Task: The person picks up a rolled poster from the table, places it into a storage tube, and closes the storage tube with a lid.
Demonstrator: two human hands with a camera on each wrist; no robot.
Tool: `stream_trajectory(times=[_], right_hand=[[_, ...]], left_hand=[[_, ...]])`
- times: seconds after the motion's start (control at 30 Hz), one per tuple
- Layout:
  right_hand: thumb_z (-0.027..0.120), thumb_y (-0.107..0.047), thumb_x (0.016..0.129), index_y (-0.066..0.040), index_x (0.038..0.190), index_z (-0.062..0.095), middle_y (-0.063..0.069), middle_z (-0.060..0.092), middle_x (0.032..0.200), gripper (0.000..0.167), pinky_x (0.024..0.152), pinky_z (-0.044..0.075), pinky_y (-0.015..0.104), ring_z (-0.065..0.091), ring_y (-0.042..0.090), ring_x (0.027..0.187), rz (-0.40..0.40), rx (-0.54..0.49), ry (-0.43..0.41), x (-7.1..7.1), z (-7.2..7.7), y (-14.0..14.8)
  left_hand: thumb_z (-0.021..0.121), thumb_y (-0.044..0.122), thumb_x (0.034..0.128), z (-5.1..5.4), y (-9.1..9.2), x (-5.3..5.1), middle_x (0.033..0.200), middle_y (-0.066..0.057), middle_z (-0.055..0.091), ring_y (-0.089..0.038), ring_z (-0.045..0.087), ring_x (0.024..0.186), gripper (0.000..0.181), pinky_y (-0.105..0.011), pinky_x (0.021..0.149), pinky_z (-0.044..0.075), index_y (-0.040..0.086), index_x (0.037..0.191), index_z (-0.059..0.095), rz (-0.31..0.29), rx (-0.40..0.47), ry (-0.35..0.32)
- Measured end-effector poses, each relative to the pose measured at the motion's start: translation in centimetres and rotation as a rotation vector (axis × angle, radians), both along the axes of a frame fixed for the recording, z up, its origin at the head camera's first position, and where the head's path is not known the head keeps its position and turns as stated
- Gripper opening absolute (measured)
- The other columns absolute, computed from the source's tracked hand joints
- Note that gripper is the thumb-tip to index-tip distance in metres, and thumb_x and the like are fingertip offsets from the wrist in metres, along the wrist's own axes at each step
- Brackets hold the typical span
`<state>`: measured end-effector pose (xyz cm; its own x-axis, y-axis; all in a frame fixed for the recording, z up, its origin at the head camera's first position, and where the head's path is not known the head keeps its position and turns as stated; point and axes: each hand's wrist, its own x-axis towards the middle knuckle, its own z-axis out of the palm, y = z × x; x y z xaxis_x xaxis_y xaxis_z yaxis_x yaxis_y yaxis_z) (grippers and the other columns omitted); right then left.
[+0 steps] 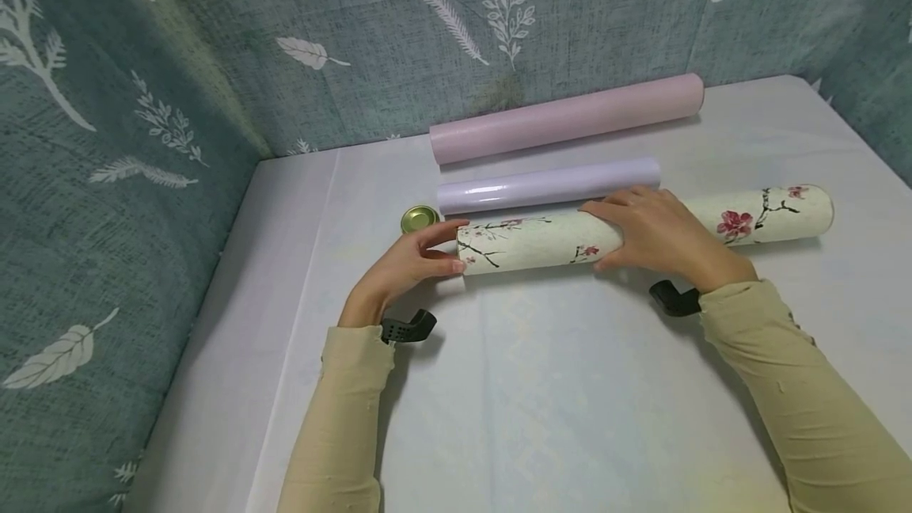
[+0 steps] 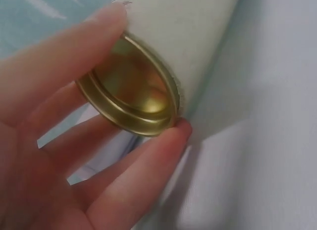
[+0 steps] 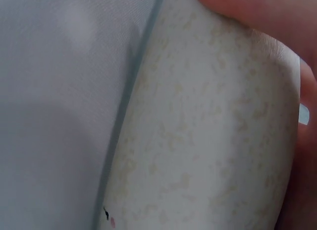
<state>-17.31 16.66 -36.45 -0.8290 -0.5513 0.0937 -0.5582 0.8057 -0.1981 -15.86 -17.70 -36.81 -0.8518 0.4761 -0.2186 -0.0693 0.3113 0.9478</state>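
Observation:
A cream mailing tube (image 1: 527,242) printed with dark branches and red blossoms lies across the table. At its left end my left hand (image 1: 409,264) pinches the rim of a gold metal lid (image 2: 136,88), thumb and fingers on opposite sides. The lid sits against the tube's end, its recessed face toward the left wrist view; how deep it is set cannot be told. My right hand (image 1: 651,232) grips the tube near its middle from above, and in the right wrist view its fingers wrap the pale surface (image 3: 198,116).
A second gold lid (image 1: 419,219) lies on the table just beyond my left hand. Behind the printed tube lie a glossy lavender tube (image 1: 549,185) and, farther back, a thicker pink tube (image 1: 570,119). Patterned green fabric (image 1: 399,46) hangs along the table's back and left edges.

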Motion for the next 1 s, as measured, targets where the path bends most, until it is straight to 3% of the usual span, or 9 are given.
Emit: stream_trajectory(times=[0.3, 0.67, 1.0], right_hand=[[0.074, -0.056, 0.058, -0.021, 0.131, 0.044, 0.01, 0.05, 0.121, 0.087, 0.086, 0.03, 0.054, 0.04, 0.032, 0.114, -0.02, 0.017, -0.067, 0.0, 0.4, -0.1], [0.074, -0.057, 0.057, -0.02, 0.131, 0.045, 0.01, 0.052, 0.119, 0.087, 0.086, 0.03, 0.053, 0.042, 0.032, 0.112, -0.04, 0.011, -0.08, 0.1, 0.2, -0.1], [0.074, -0.057, 0.057, -0.021, 0.132, 0.044, 0.009, 0.051, 0.12, 0.089, 0.086, 0.03, 0.052, 0.042, 0.031, 0.113, -0.025, 0.013, -0.056, 0.0, -0.4, -0.4]], left_hand=[[0.073, 0.035, 0.073, -1.4, -0.7, -0.8, 0.125, 0.008, 0.048, -0.011, 0.045, 0.114, 0.064, -0.034, 0.091, 0.039, 0.033, 0.13, 0.043, 0.007, -0.1, 0.036], [0.067, 0.019, 0.081, 0.8, 0.2, 0.1, 0.128, 0.002, 0.046, -0.015, 0.043, 0.117, 0.063, -0.034, 0.092, 0.039, 0.02, 0.136, 0.036, -0.011, -0.068, 0.003], [0.067, 0.025, 0.0806, 0.4, 0.0, 0.1, 0.127, 0.007, 0.046, -0.014, 0.043, 0.116, 0.061, -0.034, 0.093, 0.037, 0.022, 0.135, 0.039, -0.009, -0.121, 0.03]])
